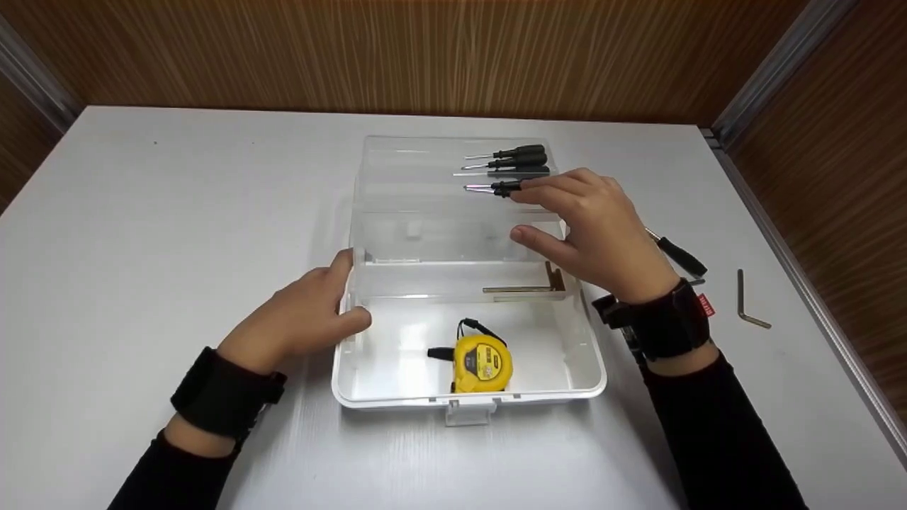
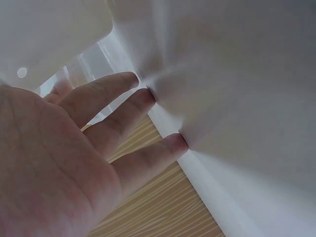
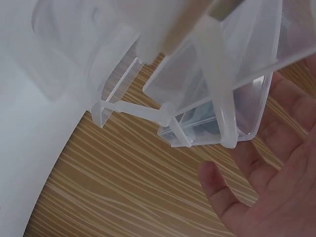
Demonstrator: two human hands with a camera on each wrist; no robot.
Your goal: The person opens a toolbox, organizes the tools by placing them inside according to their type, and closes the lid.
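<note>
Yellow tape measure, label unreadable

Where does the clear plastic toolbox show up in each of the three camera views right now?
Head: the clear plastic toolbox sits mid-table, lid open, with the left hand touching its left wall.
Left wrist: its white wall fills the upper right, fingertips pressed against it.
Right wrist: its clear tray spans the top, above the open right hand.
Shared landmark: the striped wood wall.
</note>
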